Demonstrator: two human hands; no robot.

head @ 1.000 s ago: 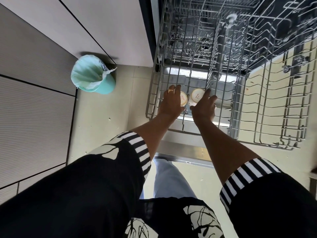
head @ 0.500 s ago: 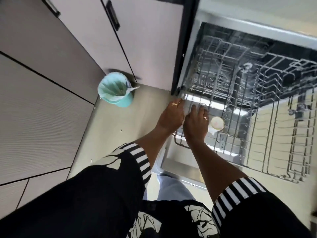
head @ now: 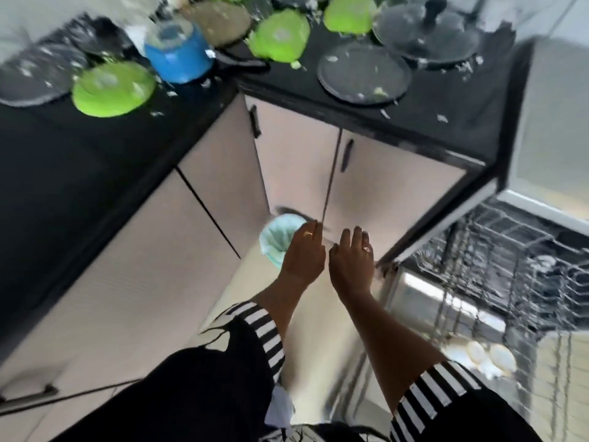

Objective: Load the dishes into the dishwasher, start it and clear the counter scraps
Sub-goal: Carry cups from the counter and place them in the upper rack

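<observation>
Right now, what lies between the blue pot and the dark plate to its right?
A green plate and a black handle, in the head view.

plates [head: 112,88] lime green | pot [head: 177,54] blue | sleeves [head: 266,334] black-white striped

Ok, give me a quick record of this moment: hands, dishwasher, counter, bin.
left hand: empty, fingers relaxed, raised before the cabinet doors
right hand: empty, beside it
dishwasher: open, two pale cups inside
counter: green plates, blue pot, dark plate, lidded pan, scraps
bin: on floor, lined, partly behind left hand
</observation>
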